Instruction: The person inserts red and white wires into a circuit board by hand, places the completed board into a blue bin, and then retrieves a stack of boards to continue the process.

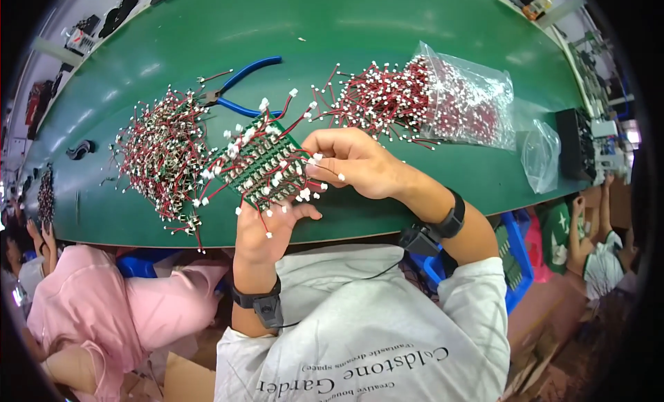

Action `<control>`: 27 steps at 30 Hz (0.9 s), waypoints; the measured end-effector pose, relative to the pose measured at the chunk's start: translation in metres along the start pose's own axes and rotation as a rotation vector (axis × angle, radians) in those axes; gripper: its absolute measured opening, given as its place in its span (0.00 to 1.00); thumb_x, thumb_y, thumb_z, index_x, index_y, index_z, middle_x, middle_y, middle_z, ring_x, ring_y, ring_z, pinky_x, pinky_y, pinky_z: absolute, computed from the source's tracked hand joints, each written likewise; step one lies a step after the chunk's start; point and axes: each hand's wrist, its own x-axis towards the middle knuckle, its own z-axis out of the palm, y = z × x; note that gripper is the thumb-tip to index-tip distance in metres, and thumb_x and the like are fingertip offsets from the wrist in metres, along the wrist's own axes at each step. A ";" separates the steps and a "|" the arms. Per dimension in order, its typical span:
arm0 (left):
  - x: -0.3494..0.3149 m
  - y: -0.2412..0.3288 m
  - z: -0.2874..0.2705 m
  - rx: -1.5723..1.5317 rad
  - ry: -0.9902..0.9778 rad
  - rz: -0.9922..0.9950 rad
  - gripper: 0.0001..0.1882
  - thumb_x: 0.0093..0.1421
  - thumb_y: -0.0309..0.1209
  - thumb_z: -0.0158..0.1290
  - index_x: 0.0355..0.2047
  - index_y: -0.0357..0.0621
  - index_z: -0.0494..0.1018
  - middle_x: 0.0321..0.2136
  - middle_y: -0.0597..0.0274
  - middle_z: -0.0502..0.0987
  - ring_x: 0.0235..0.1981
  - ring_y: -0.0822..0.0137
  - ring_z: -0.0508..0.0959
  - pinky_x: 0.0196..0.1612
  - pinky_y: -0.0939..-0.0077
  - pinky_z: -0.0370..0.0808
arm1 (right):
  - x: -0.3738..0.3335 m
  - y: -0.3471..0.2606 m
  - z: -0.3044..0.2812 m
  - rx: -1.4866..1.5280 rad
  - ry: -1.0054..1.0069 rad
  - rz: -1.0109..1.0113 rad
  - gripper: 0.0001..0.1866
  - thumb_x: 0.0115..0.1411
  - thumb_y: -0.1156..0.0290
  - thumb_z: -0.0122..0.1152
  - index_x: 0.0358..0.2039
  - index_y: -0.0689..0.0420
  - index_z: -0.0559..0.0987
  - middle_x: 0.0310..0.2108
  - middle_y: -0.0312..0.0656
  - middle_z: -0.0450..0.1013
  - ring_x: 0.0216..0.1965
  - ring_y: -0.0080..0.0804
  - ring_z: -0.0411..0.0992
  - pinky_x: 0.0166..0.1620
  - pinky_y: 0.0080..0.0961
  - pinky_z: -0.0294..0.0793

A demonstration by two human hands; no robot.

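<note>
Left hand (261, 237) under near side of board (261, 168), holding it, fingers mostly hidden; board raised over near part of worktop (346, 35), rows thick with leads (304, 194). Right hand (363, 165): fingers narrow, seemingly pinching board's right edge. Work looks well along on this board. Left pile (166, 149) probably done; cutters (243, 74) at its far right. Right, loose leads (387, 101) spilling from bag (474, 104), probably left to do
</note>
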 end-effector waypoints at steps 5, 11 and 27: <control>0.008 -0.002 0.003 0.040 0.260 0.092 0.13 0.63 0.24 0.51 0.48 0.35 0.72 0.43 0.52 0.78 0.44 0.52 0.81 0.40 0.67 0.81 | -0.001 -0.002 -0.003 -0.254 0.232 -0.092 0.17 0.65 0.72 0.51 0.53 0.62 0.70 0.32 0.31 0.67 0.27 0.13 0.60 0.29 0.14 0.59; 0.010 0.007 0.017 0.115 0.402 0.178 0.14 0.65 0.24 0.48 0.51 0.33 0.70 0.46 0.50 0.77 0.47 0.50 0.80 0.44 0.64 0.80 | -0.004 -0.007 -0.004 -0.682 0.193 -0.259 0.13 0.66 0.74 0.47 0.49 0.62 0.74 0.28 0.37 0.72 0.30 0.22 0.69 0.34 0.21 0.69; 0.008 -0.015 0.034 0.190 0.374 0.305 0.13 0.65 0.20 0.49 0.50 0.36 0.69 0.46 0.57 0.75 0.48 0.62 0.77 0.51 0.55 0.78 | -0.001 0.002 0.010 -0.858 0.307 -0.445 0.02 0.61 0.78 0.57 0.33 0.63 0.74 0.25 0.47 0.71 0.25 0.40 0.74 0.28 0.31 0.70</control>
